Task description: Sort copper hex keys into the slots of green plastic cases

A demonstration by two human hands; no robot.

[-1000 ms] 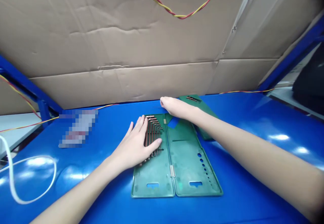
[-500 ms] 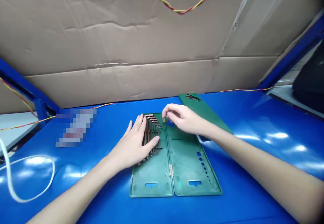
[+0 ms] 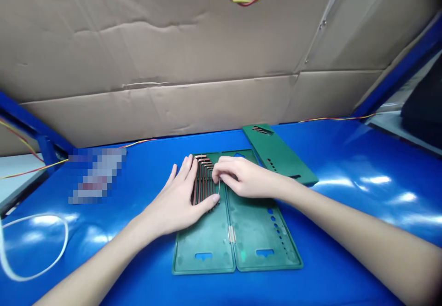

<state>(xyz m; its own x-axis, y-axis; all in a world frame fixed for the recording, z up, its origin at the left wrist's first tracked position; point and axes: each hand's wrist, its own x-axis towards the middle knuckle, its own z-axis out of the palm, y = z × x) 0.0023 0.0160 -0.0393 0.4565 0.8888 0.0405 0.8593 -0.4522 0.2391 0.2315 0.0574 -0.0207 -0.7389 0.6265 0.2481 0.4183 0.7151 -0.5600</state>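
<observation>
An open green hex key case [image 3: 203, 244] lies on the blue table with its two halves side by side. Several bronze hex keys [image 3: 203, 184] are lined up by size in the left half. My left hand [image 3: 177, 200] rests flat over their left side with fingers spread, covering part of them. Above the hinge line, my right hand [image 3: 241, 177] is closed in a pinch on a thin hex key [image 3: 219, 187], whose shaft points down between the hands, close to my left thumb. Its upper end is hidden by my fingers.
A second, closed green case [image 3: 283, 154] lies behind to the right. A blurred-out item [image 3: 100, 174] and a white cable [image 3: 65, 237] are at the left. Cardboard [image 3: 172, 57] stands along the back, with a twisted red-yellow wire [image 3: 245, 2] hanging before it.
My right hand has moved left and slightly down toward the row of keys, and the thin key in its fingers now shows. My left hand has stayed on the keys.
</observation>
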